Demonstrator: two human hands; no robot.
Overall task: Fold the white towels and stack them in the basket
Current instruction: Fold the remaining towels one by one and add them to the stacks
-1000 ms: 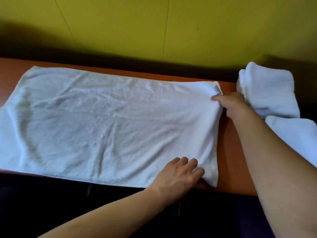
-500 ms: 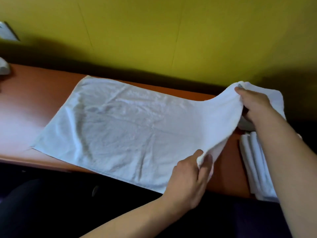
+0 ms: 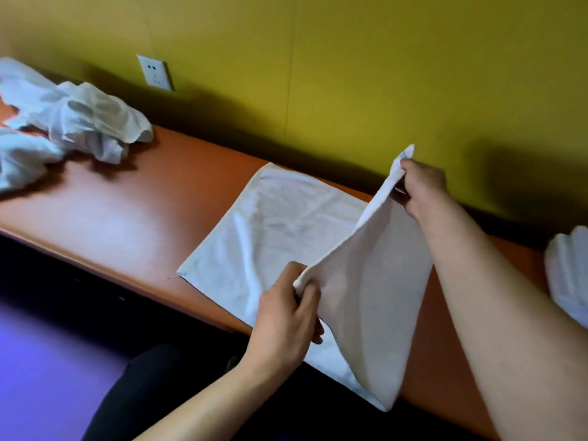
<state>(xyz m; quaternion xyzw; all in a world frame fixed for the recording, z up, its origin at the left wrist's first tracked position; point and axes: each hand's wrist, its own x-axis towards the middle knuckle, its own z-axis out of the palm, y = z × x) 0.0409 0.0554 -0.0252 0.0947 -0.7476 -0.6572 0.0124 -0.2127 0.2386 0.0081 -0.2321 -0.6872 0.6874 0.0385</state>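
Observation:
A white towel [image 3: 280, 230] lies partly flat on the orange table [image 3: 133, 211], its right end lifted and curling over leftward. My left hand [image 3: 286, 316] pinches the near corner of that raised end. My right hand [image 3: 420, 186] pinches the far corner, higher up near the wall. Folded white towels [image 3: 568, 275] show at the right edge, partly cut off. No basket is in view.
A crumpled heap of white cloths [image 3: 73, 122] sits at the table's far left. A wall socket [image 3: 156, 73] is on the yellow wall behind. The table's front edge drops to a purple floor [image 3: 47, 361]; my dark-clothed knee [image 3: 152, 383] is below.
Both hands gripped the towel's right corners, lifted them off the table and carried them left over the flat part. The view has swung left, showing the cloth heap and socket.

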